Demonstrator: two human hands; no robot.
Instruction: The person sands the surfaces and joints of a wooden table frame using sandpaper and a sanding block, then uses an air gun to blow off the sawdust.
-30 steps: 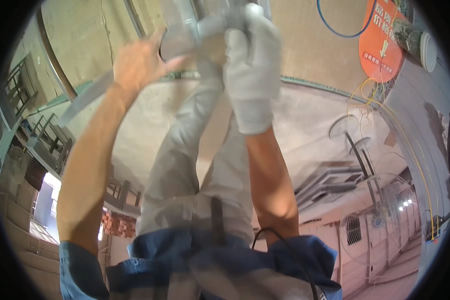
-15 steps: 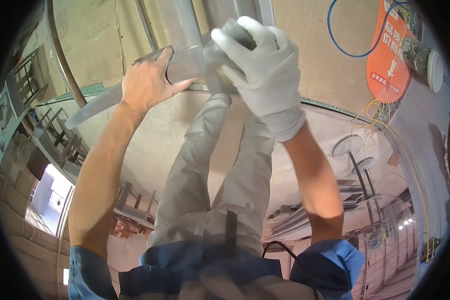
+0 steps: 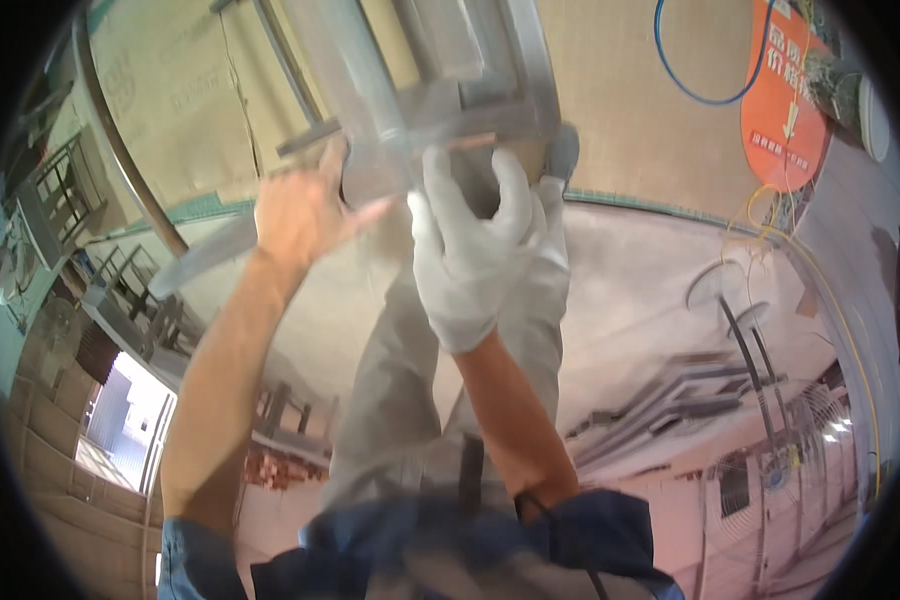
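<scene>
On my feed, the right hand's gloved fingers [image 3: 440,190] curl over a dark grey block [image 3: 484,188], pressed to it from both sides, and blur keeps me from telling what sort of block it is. The right hand [image 3: 475,265] sits close under the near rail of a grey chair-like frame [image 3: 355,75]. Over to the left hand [image 3: 295,215], bare: thumb and forefinger are wide apart, straddling a corner of that frame, and how hard the other fingers grip I cannot tell. Just behind that wrist a curved grey leg [image 3: 205,255] slants out past the green edge of a cardboard-covered bench [image 3: 630,120], where the frame lies

Here's what worries me: with that much of it hanging over the edge, a hard push from the glove against a loose left hold could twist or tip it, I'd judge. The bare thumb lies just beside the gloved fingers, so a slip of the block could knock it, and a rough edge could scrape unprotected skin

Further out, a blue cable loop [image 3: 705,95] and an orange-red sign [image 3: 780,100] lie up on the right, a yellow cord [image 3: 835,285] trailing below, well apart from both hands, with a wire-caged fan [image 3: 760,475] beyond
</scene>
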